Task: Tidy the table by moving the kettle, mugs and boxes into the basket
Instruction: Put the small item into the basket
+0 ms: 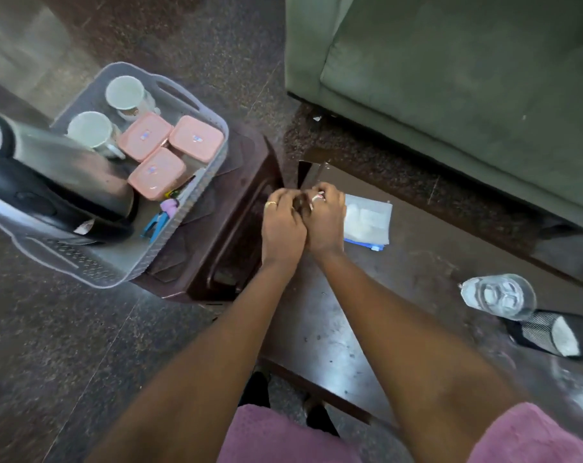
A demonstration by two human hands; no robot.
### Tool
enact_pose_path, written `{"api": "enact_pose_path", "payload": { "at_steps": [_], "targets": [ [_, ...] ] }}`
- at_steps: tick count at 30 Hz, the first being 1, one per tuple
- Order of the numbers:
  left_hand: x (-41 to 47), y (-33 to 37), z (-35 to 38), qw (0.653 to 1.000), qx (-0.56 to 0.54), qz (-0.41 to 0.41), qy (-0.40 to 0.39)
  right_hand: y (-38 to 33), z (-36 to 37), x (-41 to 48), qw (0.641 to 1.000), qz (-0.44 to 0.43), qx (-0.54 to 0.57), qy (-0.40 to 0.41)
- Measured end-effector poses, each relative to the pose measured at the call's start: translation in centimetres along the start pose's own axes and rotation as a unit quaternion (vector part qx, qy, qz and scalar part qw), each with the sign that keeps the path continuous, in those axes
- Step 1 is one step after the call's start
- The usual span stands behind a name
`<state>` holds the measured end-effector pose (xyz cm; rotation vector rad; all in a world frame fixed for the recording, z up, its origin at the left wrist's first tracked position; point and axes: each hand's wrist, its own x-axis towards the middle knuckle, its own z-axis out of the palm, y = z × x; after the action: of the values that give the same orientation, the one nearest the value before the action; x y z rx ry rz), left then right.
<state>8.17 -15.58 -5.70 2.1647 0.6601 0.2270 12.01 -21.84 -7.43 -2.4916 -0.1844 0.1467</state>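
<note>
Far left on the stool (236,208), packed tight in the basket (213,162): kettle (66,182), two mugs (125,95), three pink boxes (155,172), so nothing tips; left hand (281,222) and right hand (325,218) pressed together above the tabletop (400,295), curled, contents impossible to tell.

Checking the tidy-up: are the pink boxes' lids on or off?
On: all three pink boxes in the basket show flat closed lids.

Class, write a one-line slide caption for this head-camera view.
Kettle, two mugs and three pink boxes sit in the basket; both hands meet over the table.
</note>
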Motion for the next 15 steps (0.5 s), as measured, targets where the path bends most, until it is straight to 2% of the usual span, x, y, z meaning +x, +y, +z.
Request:
{"api": "enact_pose_path", "payload": {
  "at_steps": [5,12,15],
  "targets": [
    [-1.8,0.0,6.1,0.990,0.046,-0.037,-0.129,6.6,-2.4,-1.1,0.992,0.113,-0.045,0.020],
    [0.2,-1.6,9.7,0.973,0.132,-0.102,-0.157,11.8,-2.2,-0.2,0.962,0.264,-0.063,-0.034],
    [1.7,-2.5,10.1,0.965,0.158,-0.135,-0.162,12.4,-1.6,0.7,0.951,0.297,-0.059,-0.056]
  ]
}}
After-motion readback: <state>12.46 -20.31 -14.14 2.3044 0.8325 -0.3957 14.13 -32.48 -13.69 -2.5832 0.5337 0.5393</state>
